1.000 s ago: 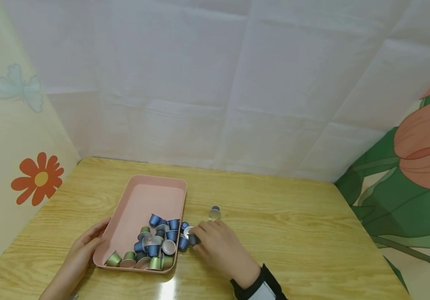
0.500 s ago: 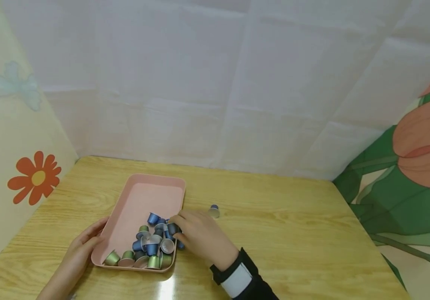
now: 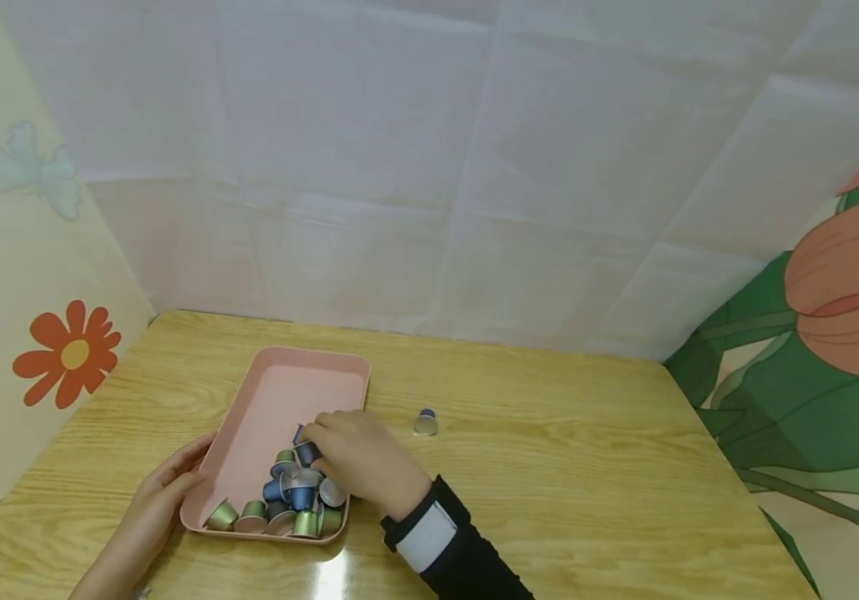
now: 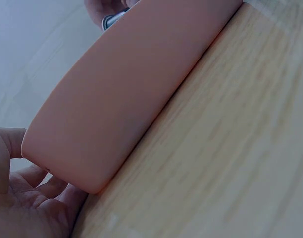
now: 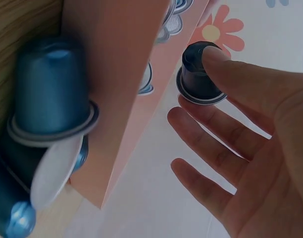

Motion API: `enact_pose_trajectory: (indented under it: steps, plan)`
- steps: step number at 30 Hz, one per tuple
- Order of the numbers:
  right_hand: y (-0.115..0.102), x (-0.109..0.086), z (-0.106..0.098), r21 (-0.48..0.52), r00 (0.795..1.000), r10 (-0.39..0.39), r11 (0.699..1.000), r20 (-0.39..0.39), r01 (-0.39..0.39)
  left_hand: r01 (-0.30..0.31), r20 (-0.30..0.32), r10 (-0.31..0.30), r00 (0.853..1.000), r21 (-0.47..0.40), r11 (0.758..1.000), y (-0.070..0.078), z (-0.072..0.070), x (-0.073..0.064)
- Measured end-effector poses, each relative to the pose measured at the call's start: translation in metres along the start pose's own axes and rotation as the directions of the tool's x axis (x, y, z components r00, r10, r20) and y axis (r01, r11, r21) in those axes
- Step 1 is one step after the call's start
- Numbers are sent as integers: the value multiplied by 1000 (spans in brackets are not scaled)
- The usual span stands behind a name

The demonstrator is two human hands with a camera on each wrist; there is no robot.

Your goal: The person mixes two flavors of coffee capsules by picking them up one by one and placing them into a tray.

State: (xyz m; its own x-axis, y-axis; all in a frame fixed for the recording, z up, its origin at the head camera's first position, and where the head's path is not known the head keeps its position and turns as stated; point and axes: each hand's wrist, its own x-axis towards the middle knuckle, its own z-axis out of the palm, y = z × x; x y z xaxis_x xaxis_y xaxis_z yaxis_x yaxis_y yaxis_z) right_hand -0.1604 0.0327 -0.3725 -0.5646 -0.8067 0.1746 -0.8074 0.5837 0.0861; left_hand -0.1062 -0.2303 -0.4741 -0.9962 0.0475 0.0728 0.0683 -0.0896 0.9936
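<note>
My right hand (image 3: 363,457) is over the pink tray (image 3: 312,379), pinching a dark coffee capsule (image 5: 197,74) between thumb and fingers. The right wrist view shows its other fingers spread below the capsule. Several blue, green and dark capsules (image 3: 301,498) lie heaped in the tray's near end, partly hidden by this hand. My left hand (image 3: 162,496) holds the tray's left side, thumb at the rim and fingers round the outside. In the left wrist view the tray wall (image 4: 112,99) stands on the wood.
One capsule with a blue end (image 3: 426,422) lies on the wooden table (image 3: 549,467) right of the tray. More blue capsules (image 5: 52,94) sit outside the tray's right wall. A white cloth (image 3: 399,167) hangs behind the table, with patterned sheets at both sides.
My right hand has picked up the dark capsule from beside the tray's right wall and carried it left over the heap. My left hand has stayed at the tray.
</note>
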Motion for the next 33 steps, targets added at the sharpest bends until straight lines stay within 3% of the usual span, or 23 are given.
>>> enact_pose_trajectory:
  steps: [7, 16, 23, 33]
  plan:
    - [-6, 12, 6, 73, 998, 25, 997, 50, -29, -32, 14, 33, 999, -32, 999, -1, -2, 1]
    - [-7, 17, 10, 74, 998, 48, 996, 49, -52, 9, -5, -9, 1000, 14, 1000, 1, 0, 2]
    - [-9, 19, 7, 95, 997, 59, 993, 59, -65, -7, -7, 7, 1000, -8, 1000, 0, -1, 2]
    - [-8, 20, 6, 111, 996, 60, 992, 62, -67, 31, -17, -31, 999, 39, 999, 3, 2, 1]
